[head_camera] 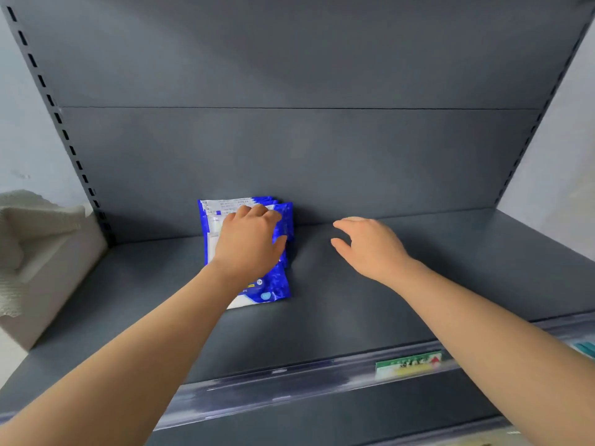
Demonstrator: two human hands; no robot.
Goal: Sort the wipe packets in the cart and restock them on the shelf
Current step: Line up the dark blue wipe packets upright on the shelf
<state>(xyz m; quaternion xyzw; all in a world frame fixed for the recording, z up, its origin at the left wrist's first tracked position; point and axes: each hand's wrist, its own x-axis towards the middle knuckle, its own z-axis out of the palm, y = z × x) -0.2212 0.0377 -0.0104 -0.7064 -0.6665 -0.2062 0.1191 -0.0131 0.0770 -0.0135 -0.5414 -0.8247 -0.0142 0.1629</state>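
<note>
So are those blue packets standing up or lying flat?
Leaning back: the blue packets stand on the shelf, tops fanned against the rear panel, held by the left hand.

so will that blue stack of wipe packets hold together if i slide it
The blue wipe packets look like soft glossy pouches, likely floppy and slippery on each other. Their top edges sit staggered, so a push along the shelf may fan them unless the left hand grips them all.
</note>
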